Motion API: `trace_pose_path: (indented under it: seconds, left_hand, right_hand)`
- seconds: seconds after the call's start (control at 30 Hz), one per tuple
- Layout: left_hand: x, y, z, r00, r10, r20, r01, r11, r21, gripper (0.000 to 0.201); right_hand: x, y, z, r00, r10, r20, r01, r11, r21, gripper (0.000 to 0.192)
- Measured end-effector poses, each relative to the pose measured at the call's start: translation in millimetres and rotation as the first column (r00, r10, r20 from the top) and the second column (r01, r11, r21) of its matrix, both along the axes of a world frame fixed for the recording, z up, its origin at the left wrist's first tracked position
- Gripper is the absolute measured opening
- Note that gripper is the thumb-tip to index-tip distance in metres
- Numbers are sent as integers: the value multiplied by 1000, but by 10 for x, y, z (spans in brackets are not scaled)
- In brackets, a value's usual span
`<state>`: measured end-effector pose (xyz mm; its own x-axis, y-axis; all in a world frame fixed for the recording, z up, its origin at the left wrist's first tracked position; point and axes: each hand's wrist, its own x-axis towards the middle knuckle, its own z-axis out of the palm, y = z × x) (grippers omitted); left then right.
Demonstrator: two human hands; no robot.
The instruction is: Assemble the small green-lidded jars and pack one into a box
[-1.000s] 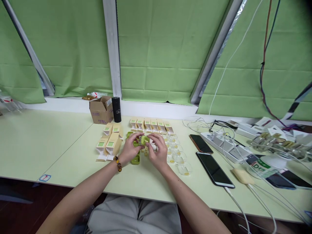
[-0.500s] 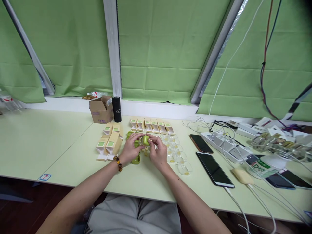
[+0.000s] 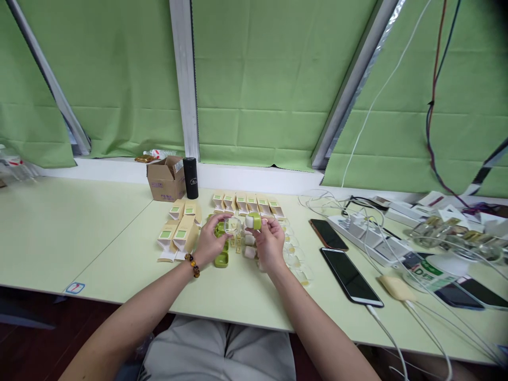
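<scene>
1. while both hands are raised over the table (image 3: pixel 115 264), the left hand (image 3: pixel 210 241) curls its thumb and fingers around a clear container (image 3: pixel 232 226).
2. just right of the left fingertips, across a narrow gap, is a green cap (image 3: pixel 256 221) with a white plug (image 3: pixel 249 221); the right hand (image 3: pixel 271 245) pinches it by the green end.
3. cap and plug lie sideways, long axis running left to right, white end facing the container; the right hand is the nearer one to the cap.
4. beneath the left fingers are green trays (image 3: pixel 221 260); beneath the right, white blocks (image 3: pixel 250 252); small yellow pieces (image 3: pixel 238 244) lie between.
5. half a second ago the cap sat against the container; now the right hand has drawn away rightward and the plug shows.
</scene>
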<state>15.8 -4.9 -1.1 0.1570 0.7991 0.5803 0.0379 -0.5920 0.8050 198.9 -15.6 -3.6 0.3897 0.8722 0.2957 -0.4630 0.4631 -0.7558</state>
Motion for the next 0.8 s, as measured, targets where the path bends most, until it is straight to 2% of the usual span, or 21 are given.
trace_pose_path:
  seconds: [0.13,0.33,0.53,0.67,0.8]
  left_hand:
    - [-1,-43,25,999,12,36,-15,998,67,45]
    - [37,-69,49,996,0,92,-3,999,34,51]
    - [69,8,31,973,-78,216,108,986,-131,37]
    - [72,97,21,916,-143,374,247,937,-248,42]
    - [44,99,79,801,-244,546,473,817,-329,43]
  right_hand:
    - [86,60,4,983,50,-178,-57,998,-32,33]
    - [227,141,-3,956,29,-291,-46,998,-52,27]
    - [392,176,23,965,55,-257,-65,997,-30,21]
    - [521,223,144,970,67,-234,-86,994,-69,18]
    - [677,308,264,969,81,-233,-109,988,-112,15]
